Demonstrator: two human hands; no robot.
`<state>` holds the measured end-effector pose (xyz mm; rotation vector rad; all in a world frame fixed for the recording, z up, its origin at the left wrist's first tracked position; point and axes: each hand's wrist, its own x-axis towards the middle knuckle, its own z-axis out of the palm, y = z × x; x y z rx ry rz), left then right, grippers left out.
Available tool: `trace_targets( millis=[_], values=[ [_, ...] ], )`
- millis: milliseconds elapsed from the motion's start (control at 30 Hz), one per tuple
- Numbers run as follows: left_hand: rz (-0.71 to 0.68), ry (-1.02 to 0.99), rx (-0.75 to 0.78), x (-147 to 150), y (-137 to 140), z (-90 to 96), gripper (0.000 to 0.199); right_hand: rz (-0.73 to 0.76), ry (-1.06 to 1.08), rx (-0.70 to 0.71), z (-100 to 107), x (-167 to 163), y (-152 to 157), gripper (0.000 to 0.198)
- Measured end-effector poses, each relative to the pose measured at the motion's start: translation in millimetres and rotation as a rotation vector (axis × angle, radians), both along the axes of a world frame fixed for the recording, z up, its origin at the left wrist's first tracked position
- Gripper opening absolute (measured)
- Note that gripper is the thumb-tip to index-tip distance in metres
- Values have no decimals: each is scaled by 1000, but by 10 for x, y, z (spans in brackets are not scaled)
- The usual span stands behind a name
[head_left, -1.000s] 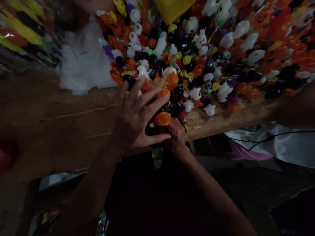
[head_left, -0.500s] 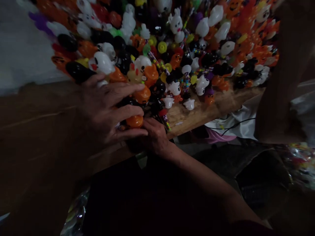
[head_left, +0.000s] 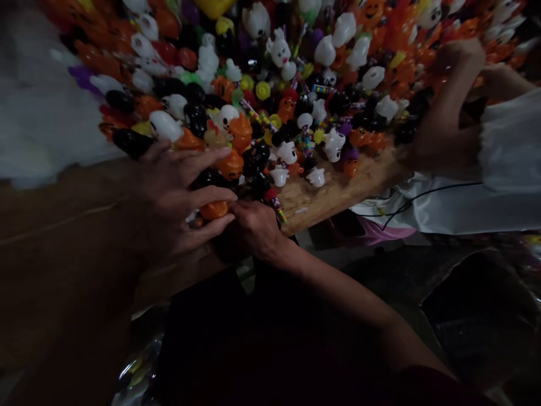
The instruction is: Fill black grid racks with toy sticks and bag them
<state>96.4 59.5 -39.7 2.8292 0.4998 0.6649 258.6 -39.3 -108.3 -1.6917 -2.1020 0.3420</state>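
My left hand (head_left: 175, 200) comes in from the left at the table's edge. Two of its fingers close around a small, shiny orange plastic figure (head_left: 214, 210), while another finger stretches out above it. Against that figure's right side lies my right hand (head_left: 258, 228), its fingers curled together; what they pinch, if anything, is hidden. Just beyond the left fingertips sits an orange pumpkin-faced figure (head_left: 230, 164). A red-capped tube of coloured beads (head_left: 276, 206) lies right of my right hand.
A large heap of plastic figures (head_left: 279, 48) covers the back of the wooden table (head_left: 333, 189). At right, another person's hand (head_left: 454, 79) and white sleeve (head_left: 511, 141) reach over it. A black cable (head_left: 406, 206) hangs by white cloth. Shiny plastic bags (head_left: 137, 366) lie below.
The view has shifted a little, so most of the heap appears further left. At right, the other person's arm has changed position; their hand and white sleeve now show. Both my hands keep their hold.
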Motion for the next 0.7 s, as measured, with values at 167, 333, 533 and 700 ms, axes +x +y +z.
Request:
trace_targets(
  millis=[167, 333, 533, 700],
  values=[
    [47, -8, 60, 46, -29, 26, 23, -264, 130, 235, -26, 152, -334, 25],
    [37, -57, 82, 80, -48, 12, 16, -541, -52, 165, -57, 468, -475, 22],
    [139, -75, 55, 123, -133, 1, 24, -529, 36, 129, -10, 638, -570, 22],
    [136, -55, 63, 118, -142, -10, 23, -348, 286, 229, 21, 600, -624, 17]
  ],
)
